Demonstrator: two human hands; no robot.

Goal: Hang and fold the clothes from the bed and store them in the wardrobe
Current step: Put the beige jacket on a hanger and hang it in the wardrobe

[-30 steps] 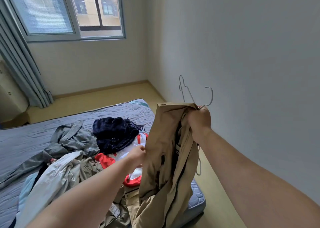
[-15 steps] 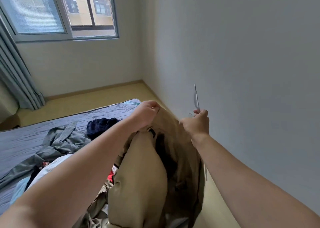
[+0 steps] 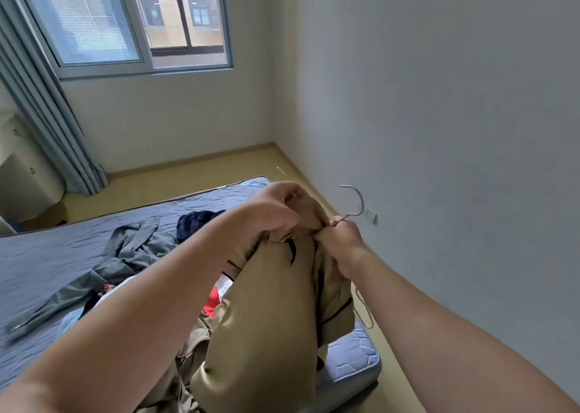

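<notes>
A tan jacket [image 3: 266, 312] hangs in front of me over the near corner of the bed. My left hand [image 3: 276, 207] is closed on its top, at the collar or shoulder. My right hand [image 3: 343, 244] grips the jacket's other side together with a metal wire hanger [image 3: 356, 202], whose hook sticks up above the fist. The hanger's lower part pokes out below my right wrist; the rest is hidden inside the jacket. On the grey-blue mattress [image 3: 62, 246] lie a grey-green garment [image 3: 125, 262], a dark navy garment [image 3: 194, 224] and red and white clothes [image 3: 216, 293].
A white wall [image 3: 439, 130] runs close along the right, with a socket [image 3: 371, 214] low on it. A strip of yellow floor [image 3: 188, 180] lies between bed and walls. A window [image 3: 138, 20] and grey curtains [image 3: 47, 114] are at the far left.
My left hand rose from the clothes pile to the jacket's top and now grips it. The hanger turned in my right hand, so its hook shows side-on.
</notes>
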